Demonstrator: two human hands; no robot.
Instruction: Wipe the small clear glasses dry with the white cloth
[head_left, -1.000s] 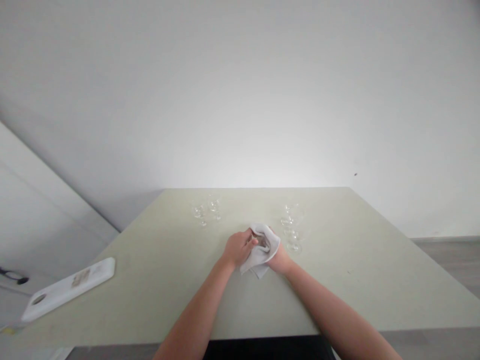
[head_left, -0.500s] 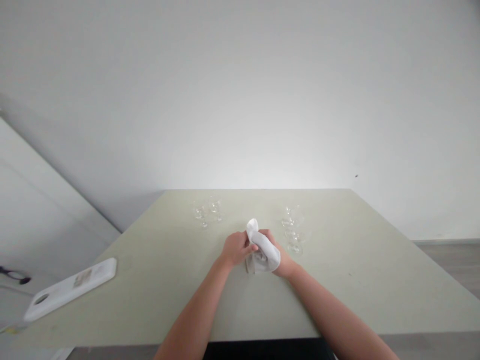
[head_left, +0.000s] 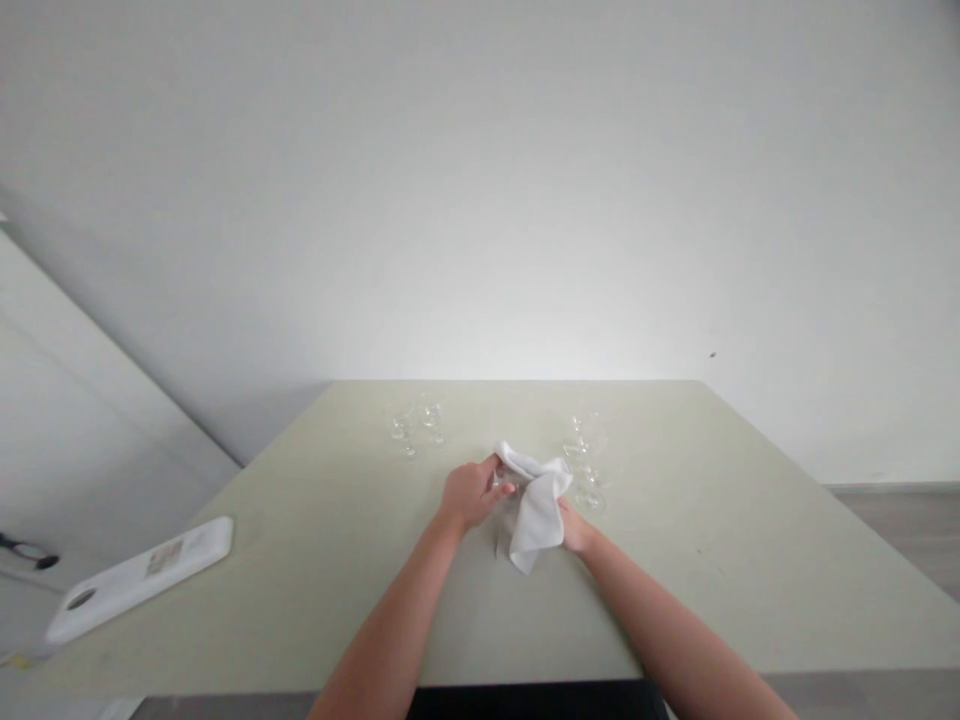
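Note:
A white cloth [head_left: 536, 515] is bunched over the front of my hands, one corner hanging toward the table. My right hand [head_left: 575, 526] grips it from the right, fingers mostly hidden behind the folds. My left hand [head_left: 469, 494] is curled around a clear glass [head_left: 507, 514], its thumb pointing right; the cloth covers most of that glass. Behind and to the right of the cloth stand clear stemmed glasses [head_left: 590, 478]. More stemmed glasses [head_left: 409, 428] stand behind and to the left of my left hand.
The pale table [head_left: 315, 590] reaches back to a plain wall [head_left: 517, 200]. At the table's left edge lies a long white object with an oval hole and a label [head_left: 142, 577]. A dark-handled item [head_left: 30, 550] lies beyond that edge.
The cloth has loosened from a rolled bundle and spread, with a corner now hanging lower. My right hand has shifted slightly down and right; my left has barely moved.

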